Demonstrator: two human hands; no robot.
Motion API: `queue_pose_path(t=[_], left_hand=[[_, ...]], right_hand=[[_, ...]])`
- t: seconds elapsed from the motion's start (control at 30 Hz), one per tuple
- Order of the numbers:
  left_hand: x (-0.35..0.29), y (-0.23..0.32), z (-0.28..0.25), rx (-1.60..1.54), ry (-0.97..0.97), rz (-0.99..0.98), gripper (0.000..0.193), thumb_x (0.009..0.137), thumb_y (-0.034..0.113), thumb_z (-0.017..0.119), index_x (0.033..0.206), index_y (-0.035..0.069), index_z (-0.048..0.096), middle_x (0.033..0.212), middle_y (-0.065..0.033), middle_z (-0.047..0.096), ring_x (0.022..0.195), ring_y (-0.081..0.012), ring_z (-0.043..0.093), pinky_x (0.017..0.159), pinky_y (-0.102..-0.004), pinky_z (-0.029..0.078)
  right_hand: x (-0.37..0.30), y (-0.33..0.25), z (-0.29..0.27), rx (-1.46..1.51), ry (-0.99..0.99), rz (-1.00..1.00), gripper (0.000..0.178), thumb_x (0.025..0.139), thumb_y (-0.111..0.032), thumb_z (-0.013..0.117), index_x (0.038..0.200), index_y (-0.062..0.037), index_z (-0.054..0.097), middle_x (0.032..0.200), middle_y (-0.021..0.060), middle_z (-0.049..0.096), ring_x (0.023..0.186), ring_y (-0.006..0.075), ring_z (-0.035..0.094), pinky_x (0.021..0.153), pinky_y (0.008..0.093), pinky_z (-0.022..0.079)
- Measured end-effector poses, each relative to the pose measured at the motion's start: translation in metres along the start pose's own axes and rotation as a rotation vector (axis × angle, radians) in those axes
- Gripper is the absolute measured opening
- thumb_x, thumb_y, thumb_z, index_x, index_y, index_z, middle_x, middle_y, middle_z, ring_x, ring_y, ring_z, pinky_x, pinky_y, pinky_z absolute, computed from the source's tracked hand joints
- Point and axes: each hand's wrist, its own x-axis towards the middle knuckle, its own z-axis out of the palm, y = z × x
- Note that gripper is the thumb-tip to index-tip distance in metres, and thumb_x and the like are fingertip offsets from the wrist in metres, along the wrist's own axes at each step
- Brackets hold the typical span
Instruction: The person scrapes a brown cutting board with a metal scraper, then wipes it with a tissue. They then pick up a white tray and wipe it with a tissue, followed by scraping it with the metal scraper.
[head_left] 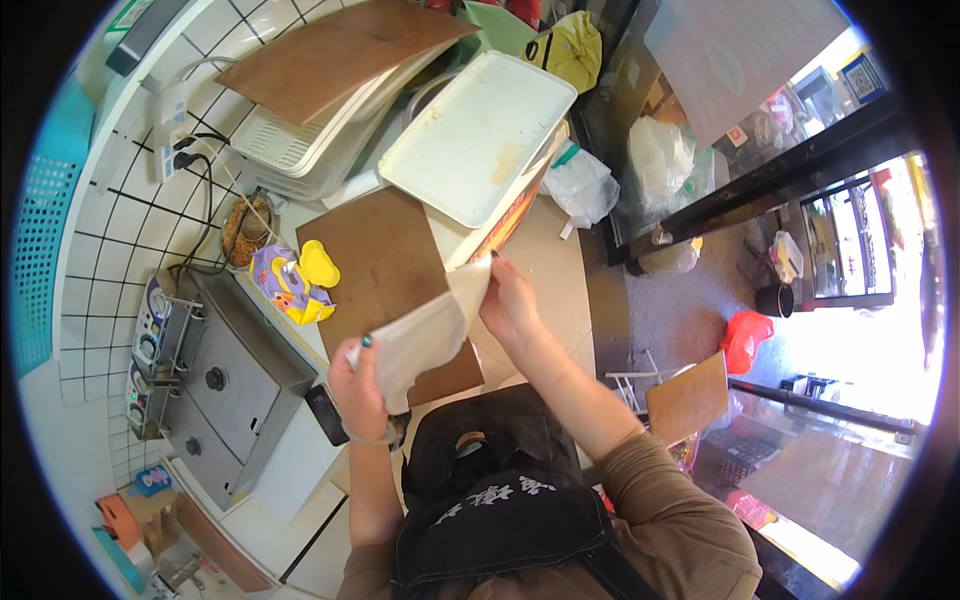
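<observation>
A thin white wipe (418, 342) is stretched between my two hands above a brown board on the counter. My left hand (358, 390) pinches its left edge, thumb on top. On the other side, my right hand (510, 303) grips the upper right corner. The sheet hangs loose and creased in the middle. Left of the brown board (375, 250) stands a purple wipes pack (272, 275), its yellow lid (319, 264) flipped up. A dark phone (325, 413) lies beside my left wrist.
A stainless steel fryer (225, 385) with lids and dials stands on the left. White trays (480, 135) and another brown board (340, 55) are stacked at the back. Black cables (208, 200) hang by the tiled wall. Glass panels with dark frames (770, 170) run along the right.
</observation>
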Motion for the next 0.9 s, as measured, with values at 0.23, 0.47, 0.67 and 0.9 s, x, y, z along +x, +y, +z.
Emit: queue_pose_path(t=[0.23,0.47,0.67,0.9], left_hand=[[-0.015,0.033,-0.058,0.055,0.052,0.214,0.022,0.089,0.019,0.056,0.08,-0.001,0.058,0.068,0.0028,0.051,0.063,-0.0043,0.04,0.055,-0.02,0.032],[0.008,-0.006,-0.056,-0.006,0.142,0.072,0.026,0.092,0.022,0.053,0.095,-0.002,0.061,0.081,-0.0014,0.059,0.072,-0.0062,0.048,0.064,-0.0207,0.04],[0.025,-0.026,-0.051,-0.154,0.103,0.094,0.03,0.094,0.024,0.05,0.105,-0.002,0.059,0.091,-0.003,0.061,0.08,-0.0082,0.054,0.071,-0.0226,0.043],[0.025,-0.058,-0.048,-0.547,-0.05,-0.205,0.032,0.096,0.027,0.047,0.106,-0.001,0.059,0.093,-0.0034,0.062,0.08,-0.0075,0.055,0.071,-0.0233,0.044]], right_hand=[[0.031,0.009,-0.034,-0.157,0.319,-0.14,0.011,0.092,-0.011,0.044,0.093,-0.0043,0.053,0.073,0.0052,0.055,0.064,0.0142,0.052,0.055,0.0256,0.043],[0.06,0.041,0.035,-1.445,-0.111,-0.899,0.018,0.087,-0.007,0.05,0.102,-0.0007,0.057,0.095,0.0125,0.062,0.087,0.0293,0.058,0.075,0.0342,0.046],[0.054,0.062,0.067,-1.648,-0.51,-1.052,0.026,0.086,-0.013,0.053,0.11,-0.0011,0.055,0.116,0.0167,0.054,0.106,0.0358,0.05,0.089,0.0371,0.042],[-0.005,0.085,0.005,-0.335,-0.427,0.606,0.028,0.09,-0.02,0.054,0.115,-0.0062,0.053,0.11,0.0082,0.058,0.101,0.0205,0.057,0.089,0.0369,0.046]])
